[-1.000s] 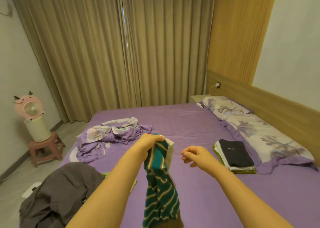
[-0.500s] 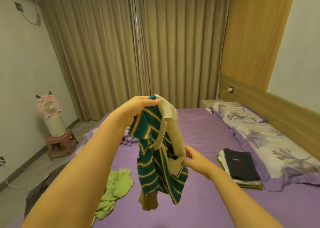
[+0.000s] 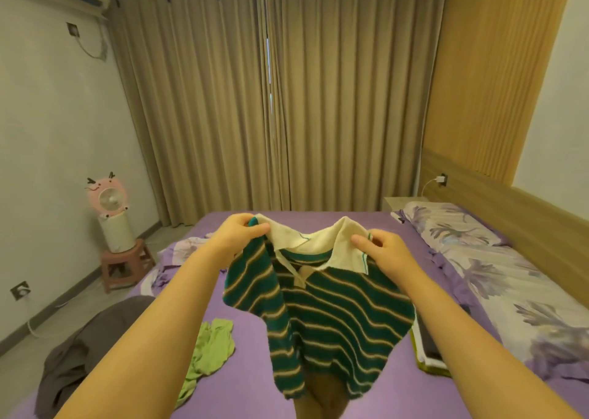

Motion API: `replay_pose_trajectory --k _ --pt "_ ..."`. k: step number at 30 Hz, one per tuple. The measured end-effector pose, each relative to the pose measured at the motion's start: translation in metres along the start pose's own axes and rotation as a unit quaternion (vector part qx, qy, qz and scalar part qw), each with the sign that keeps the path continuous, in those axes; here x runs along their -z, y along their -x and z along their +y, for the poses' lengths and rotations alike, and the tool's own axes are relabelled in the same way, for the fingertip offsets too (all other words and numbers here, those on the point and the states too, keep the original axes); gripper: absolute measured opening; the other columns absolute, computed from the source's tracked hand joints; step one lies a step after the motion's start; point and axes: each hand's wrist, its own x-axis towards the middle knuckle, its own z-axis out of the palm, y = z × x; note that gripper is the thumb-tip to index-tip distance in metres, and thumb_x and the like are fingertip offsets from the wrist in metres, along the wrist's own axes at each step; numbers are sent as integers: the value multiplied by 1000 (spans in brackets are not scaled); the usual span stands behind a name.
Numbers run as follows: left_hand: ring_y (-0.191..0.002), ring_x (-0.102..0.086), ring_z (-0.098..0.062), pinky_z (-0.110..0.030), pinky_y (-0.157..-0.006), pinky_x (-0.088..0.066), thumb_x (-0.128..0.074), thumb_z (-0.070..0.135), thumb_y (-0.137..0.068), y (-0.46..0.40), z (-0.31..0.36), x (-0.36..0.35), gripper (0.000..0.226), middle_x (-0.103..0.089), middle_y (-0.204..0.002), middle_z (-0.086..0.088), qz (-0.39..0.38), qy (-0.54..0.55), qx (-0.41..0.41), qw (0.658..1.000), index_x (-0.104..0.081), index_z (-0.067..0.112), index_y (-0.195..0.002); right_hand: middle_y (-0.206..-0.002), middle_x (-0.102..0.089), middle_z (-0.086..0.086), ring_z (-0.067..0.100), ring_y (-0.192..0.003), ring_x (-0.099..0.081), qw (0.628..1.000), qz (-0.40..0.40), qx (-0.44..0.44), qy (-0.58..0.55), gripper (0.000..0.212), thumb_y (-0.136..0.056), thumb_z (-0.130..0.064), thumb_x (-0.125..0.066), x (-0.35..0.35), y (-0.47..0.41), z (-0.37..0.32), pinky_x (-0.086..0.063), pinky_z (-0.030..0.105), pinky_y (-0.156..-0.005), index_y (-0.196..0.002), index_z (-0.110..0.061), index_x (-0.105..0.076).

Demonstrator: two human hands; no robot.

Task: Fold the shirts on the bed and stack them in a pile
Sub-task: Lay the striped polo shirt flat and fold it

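A green striped polo shirt [image 3: 334,323] with a cream collar hangs spread out in the air over the purple bed [image 3: 248,383]. My left hand [image 3: 239,235] pinches its left shoulder by the collar. My right hand [image 3: 382,253] pinches the right side of the collar. A crumpled light green shirt [image 3: 210,351] lies on the bed below my left arm. A dark grey garment [image 3: 83,351] is heaped at the bed's left corner. The folded pile [image 3: 428,345] sits to the right, mostly hidden behind my right arm.
Floral pillows [image 3: 497,278] line the headboard on the right. A rumpled purple-and-floral sheet [image 3: 181,253] lies at the bed's far left. A pink fan [image 3: 110,202] stands on a stool [image 3: 122,267] by the left wall. Curtains hang behind the bed.
My right hand has moved up from the shirt's lower part to the collar. The two hands have drawn apart, and the bunched shirt now hangs spread open by its shoulders.
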Motion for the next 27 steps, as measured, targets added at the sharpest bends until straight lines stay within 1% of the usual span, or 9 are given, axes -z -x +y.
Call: replay_pose_trajectory --k 4,7,9,12,15,19,21,24,27 --pt "-91 -56 -18 -29 -74 -45 -65 28 -87 -3 -16 -9 14 -60 -100 -6 -23 -36 26 999 -63 19 -97 -94 -65 7 21 -91 -59 995 -69 -73 -18 33 -91 -39 -55 17 -15 -14 -48 34 -83 -92 -10 -69" --pt "-100 -53 -22 -41 -92 -45 -66 35 -85 -5 -22 -10 12 -60 -105 -7 -25 -54 32 998 -68 25 -92 -104 -64 9 27 -102 -58 987 -122 -97 -40 21 -91 -21 -51 29 -19 -16 -48 40 -93 -91 -14 -71" --pt "-101 -53 -23 -42 -94 -43 -65 33 -86 -5 -24 -11 10 -61 -104 -7 -26 -49 27 998 -69 26 -91 -109 -62 7 24 -105 -57 980 -179 -82 10 21 -89 -11 -50 35 -19 -10 -48 39 -96 -98 -16 -69" --pt "-98 -56 -19 -33 -86 -45 -64 23 -87 -8 -26 -14 8 -64 -102 -2 -43 -55 9 998 -67 28 -93 -112 -62 1 16 -104 -56 958 -231 -56 160 24 -90 -15 -56 36 -19 3 -45 28 -92 -112 -21 -65" --pt "-91 -55 -14 -24 -75 -42 -64 15 -88 -12 -31 -19 15 -63 -99 1 -49 -124 -22 991 -64 24 -100 -106 -64 -1 15 -98 -58 951 -191 -33 240 22 -91 -24 -59 32 -21 19 -47 27 -87 -110 -17 -67" --pt "-83 -52 -21 -31 -74 -42 -63 26 -89 -14 -39 -22 21 -64 -98 -19 -10 -210 -42 977 -67 7 -99 -93 -63 -1 13 -86 -57 969 -114 -19 216 16 -94 -32 -53 35 -19 32 -46 24 -75 -94 -20 -64" --pt "-81 -53 -21 -34 -75 -43 -62 32 -89 -13 -42 -23 22 -65 -93 -15 -1 -222 -50 974 -66 12 -93 -91 -62 0 11 -82 -55 971 -113 -18 208 21 -96 -33 -47 38 -17 36 -43 19 -69 -94 -19 -62" --pt "-75 -53 -17 -28 -68 -42 -58 41 -90 -11 -51 -26 19 -61 -83 -3 -9 -232 -45 972 -63 22 -87 -88 -62 1 12 -80 -55 977 -120 -26 174 27 -98 -35 -42 37 -12 45 -40 19 -65 -89 -19 -62" --pt "-78 -56 -15 -27 -69 -45 -55 45 -90 -10 -66 -32 27 -62 -90 -2 -37 -241 -23 970 -64 20 -97 -89 -63 3 17 -84 -57 978 -134 -40 153 28 -98 -35 -43 33 -6 60 -43 23 -68 -91 -17 -63"
